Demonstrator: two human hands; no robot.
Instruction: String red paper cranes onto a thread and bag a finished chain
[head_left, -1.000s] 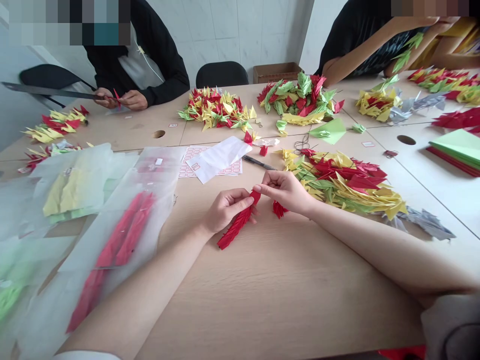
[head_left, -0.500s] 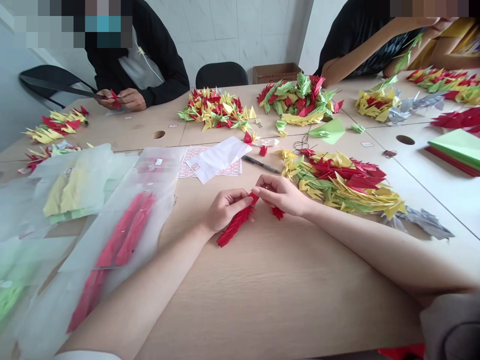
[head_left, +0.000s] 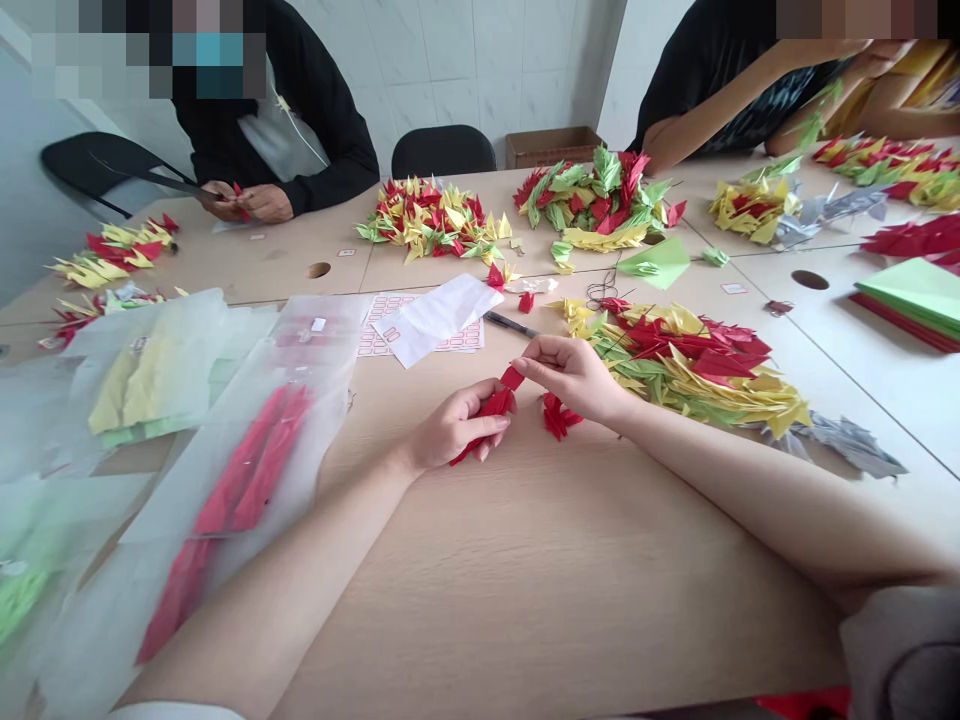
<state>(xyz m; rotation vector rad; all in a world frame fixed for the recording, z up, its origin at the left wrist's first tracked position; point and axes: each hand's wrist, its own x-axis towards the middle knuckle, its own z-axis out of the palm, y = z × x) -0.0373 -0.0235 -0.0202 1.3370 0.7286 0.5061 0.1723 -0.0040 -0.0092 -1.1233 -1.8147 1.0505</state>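
Observation:
Fingers wrapped round it, my left hand (head_left: 454, 425) holds a bundle of folded red paper (head_left: 491, 408) above the wooden table (head_left: 555, 560). My right hand (head_left: 566, 378) is just to the right, its thumb and forefinger pinching a small red paper piece (head_left: 512, 378) at the top end of that bundle. Below my right hand lies a small cluster of red folded paper (head_left: 559, 415). The palm of my left hand hides part of the bundle.
Plastic bags with red strips (head_left: 255, 470) lie at the left. Ahead are white paper (head_left: 442, 315) and a black pen (head_left: 510, 323). A colourful paper pile (head_left: 697, 365) lies right of my hands. Across the table, a person (head_left: 300, 120) handles red paper.
My left hand has closed further round the red bundle, hiding more of it. My right hand has risen slightly with the small red piece, and more of the red cluster below it shows.

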